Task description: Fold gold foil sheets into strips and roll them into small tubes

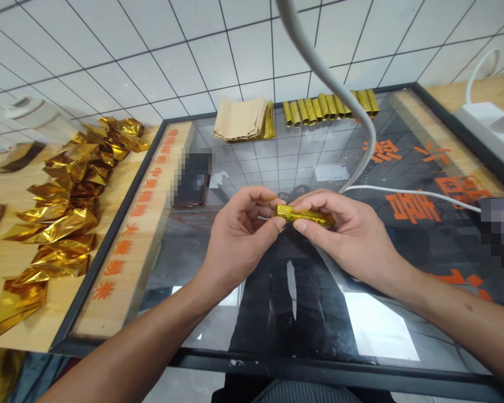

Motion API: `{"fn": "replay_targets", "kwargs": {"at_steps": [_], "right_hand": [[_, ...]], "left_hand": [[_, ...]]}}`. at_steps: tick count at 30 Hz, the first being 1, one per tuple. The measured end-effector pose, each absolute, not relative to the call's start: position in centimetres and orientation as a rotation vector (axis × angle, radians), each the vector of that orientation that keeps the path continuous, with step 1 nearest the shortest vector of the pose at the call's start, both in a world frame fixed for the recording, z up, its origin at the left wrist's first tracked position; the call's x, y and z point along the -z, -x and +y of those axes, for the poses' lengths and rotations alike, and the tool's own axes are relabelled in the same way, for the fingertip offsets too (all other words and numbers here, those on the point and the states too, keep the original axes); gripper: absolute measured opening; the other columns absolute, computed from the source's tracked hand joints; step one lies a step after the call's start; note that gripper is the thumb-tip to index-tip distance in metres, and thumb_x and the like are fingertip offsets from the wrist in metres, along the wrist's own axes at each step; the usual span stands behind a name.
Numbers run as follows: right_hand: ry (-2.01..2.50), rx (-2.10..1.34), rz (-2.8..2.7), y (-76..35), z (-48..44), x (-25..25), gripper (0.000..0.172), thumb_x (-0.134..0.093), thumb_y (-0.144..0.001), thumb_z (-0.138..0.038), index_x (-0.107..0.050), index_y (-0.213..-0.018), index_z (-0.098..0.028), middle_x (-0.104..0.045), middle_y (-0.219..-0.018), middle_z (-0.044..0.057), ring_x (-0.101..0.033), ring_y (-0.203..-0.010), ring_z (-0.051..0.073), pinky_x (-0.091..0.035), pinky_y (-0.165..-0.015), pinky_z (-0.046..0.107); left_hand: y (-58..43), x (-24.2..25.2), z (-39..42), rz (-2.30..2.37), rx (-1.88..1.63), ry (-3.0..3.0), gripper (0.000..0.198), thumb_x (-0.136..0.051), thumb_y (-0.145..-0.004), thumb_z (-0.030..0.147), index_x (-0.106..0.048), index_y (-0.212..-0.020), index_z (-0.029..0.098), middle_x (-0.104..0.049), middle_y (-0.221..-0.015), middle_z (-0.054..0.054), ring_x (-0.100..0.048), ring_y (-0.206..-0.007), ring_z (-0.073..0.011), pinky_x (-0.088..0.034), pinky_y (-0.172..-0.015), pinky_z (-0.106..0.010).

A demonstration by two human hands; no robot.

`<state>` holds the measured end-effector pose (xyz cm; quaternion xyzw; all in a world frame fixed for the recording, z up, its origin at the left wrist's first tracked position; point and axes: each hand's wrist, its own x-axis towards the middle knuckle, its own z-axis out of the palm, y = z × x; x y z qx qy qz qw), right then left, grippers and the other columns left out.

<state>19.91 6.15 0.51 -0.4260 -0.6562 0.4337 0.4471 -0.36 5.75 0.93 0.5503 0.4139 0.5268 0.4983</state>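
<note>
Glass tabletop (260, 165) | paper stack (239, 118), gold tubes (322, 107) at back | cable (369, 137) partly hiding tubes | left fingers (273, 228), right fingers (313, 229) pinching roll (296, 215)

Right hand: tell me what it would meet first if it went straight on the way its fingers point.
Carrying the gold roll it grips, the right hand would most likely meet the left hand first, at the roll's other end, though depth is hard to judge from one view.

A shiny gold tube (303, 215) lies crosswise between fingers (258, 193)
</note>
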Motion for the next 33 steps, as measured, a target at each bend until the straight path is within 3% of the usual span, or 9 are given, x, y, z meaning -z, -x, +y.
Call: {"fn": "replay_targets", "kwargs": {"at_steps": [9,16,20,33], "right_hand": [[1.056,-1.089,-1.631,-19.79,6.09,-0.32,0.009,-0.079,-0.096,-0.027,-0.077,-0.104,-0.028,-0.081,-0.110,0.002,-0.076,-0.101,0.023,-0.060,-0.090,0.039],[1.073,-1.039,-1.675,-19.90,6.03,-0.51,0.009,-0.079,-0.095,-0.028,-0.078,-0.104,-0.027,-0.082,-0.105,0.002,-0.076,-0.096,0.023,-0.061,-0.087,0.039],[1.093,-1.027,-1.689,-19.86,6.05,-0.74,0.008,-0.079,-0.094,-0.026,-0.078,-0.103,-0.026,-0.081,-0.100,0.001,-0.074,-0.090,0.021,-0.059,-0.082,0.036],[1.080,-0.981,-1.656,-20.01,6.13,-0.70,0.008,-0.077,-0.096,-0.021,-0.079,-0.103,-0.024,-0.081,-0.102,0.001,-0.074,-0.094,0.020,-0.057,-0.084,0.035]], "left_hand": [[0.49,-1.20,5.67,1.011,-1.250,-1.392,0.013,-0.086,-0.089,0.024,-0.074,-0.094,0.020,-0.078,-0.100,-0.005,-0.071,-0.086,-0.0155,-0.061,-0.078,-0.028],[0.69,-0.73,5.79,1.038,-1.206,-1.599,0.023,-0.086,-0.089,0.024,-0.079,-0.111,0.024,-0.078,-0.110,-0.006,-0.072,-0.098,-0.0198,-0.062,-0.081,-0.031],[0.87,-0.66,5.88,1.020,-1.217,-1.634,0.009,-0.083,-0.094,0.022,-0.083,-0.103,0.025,-0.080,-0.107,-0.006,-0.073,-0.100,-0.0201,-0.061,-0.082,-0.032],[0.92,-0.75,5.64,1.074,-1.213,-1.642,0.015,-0.085,-0.093,0.020,-0.085,-0.106,0.028,-0.081,-0.104,-0.003,-0.073,-0.094,-0.0182,-0.061,-0.079,-0.031]]}}
